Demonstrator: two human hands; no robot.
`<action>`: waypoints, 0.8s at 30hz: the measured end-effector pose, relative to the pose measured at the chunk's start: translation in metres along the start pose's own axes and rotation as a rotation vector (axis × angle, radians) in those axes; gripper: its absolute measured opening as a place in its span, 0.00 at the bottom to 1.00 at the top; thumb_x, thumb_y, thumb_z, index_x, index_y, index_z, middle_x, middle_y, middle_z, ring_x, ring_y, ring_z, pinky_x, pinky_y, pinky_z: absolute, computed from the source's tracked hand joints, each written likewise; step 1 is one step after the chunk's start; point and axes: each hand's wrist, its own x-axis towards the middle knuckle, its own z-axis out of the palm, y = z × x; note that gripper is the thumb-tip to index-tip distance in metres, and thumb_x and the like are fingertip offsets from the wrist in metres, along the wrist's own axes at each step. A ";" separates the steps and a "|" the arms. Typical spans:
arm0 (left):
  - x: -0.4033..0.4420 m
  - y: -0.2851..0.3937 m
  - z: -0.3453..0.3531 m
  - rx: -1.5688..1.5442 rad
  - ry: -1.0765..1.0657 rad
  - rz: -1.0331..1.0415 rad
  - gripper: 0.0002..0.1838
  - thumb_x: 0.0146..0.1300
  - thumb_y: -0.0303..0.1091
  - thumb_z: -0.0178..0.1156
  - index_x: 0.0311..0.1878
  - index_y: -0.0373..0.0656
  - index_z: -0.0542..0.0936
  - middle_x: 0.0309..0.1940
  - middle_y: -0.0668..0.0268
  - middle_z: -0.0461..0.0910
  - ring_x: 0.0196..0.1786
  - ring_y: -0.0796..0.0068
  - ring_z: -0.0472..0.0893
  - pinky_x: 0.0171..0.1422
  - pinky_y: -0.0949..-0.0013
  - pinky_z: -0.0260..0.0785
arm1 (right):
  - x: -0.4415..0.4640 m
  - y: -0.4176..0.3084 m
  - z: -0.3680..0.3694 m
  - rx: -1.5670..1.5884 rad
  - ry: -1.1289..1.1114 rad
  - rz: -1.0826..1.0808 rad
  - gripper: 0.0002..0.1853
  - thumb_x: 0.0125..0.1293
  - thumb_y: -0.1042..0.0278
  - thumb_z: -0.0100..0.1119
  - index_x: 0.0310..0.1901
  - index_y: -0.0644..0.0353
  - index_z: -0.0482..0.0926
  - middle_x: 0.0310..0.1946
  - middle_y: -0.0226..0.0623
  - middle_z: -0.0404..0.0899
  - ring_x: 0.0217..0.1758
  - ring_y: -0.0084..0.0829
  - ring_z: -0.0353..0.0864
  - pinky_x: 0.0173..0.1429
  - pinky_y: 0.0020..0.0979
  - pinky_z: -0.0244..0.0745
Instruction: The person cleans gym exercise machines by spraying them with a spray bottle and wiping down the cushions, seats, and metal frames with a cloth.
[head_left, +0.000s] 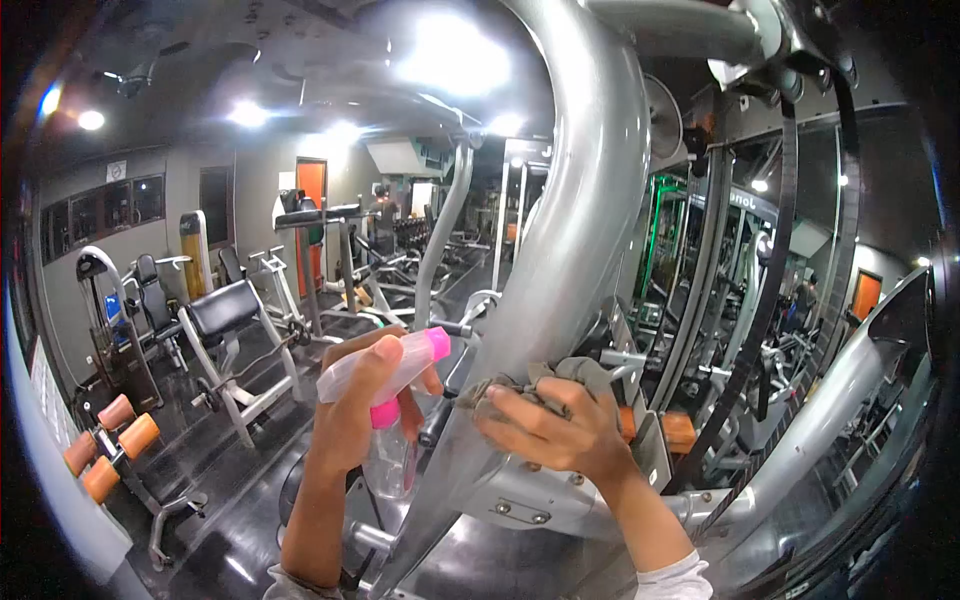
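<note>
My left hand [352, 408] is closed around the neck of a spray bottle [392, 462], which has a clear body, a whitish head and a pink nozzle and collar. The nozzle points toward the thick silver frame tube [575, 190] of a gym machine. Bunched under the fingers of my right hand [560, 430] is a grey-green cloth [585, 372], pressed against the lower part of that tube. Part of the cloth is hidden by my fingers.
A preacher curl bench [222, 310] and orange foam rollers [138, 437] stand to the left. Black straps [775, 270] hang on the right before a mirror. A lower silver tube [830, 410] slants at right. A person [384, 212] is far back.
</note>
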 end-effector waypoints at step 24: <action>0.029 0.011 0.001 -0.091 -0.026 -0.069 0.28 0.72 0.53 0.52 0.28 0.37 0.82 0.21 0.65 0.80 0.15 0.78 0.76 0.18 0.74 0.67 | 0.049 0.040 -0.022 -0.143 0.001 -0.063 0.14 0.38 0.58 0.72 0.32 0.33 0.86 0.45 0.11 0.81 0.39 0.23 0.73 0.41 0.30 0.73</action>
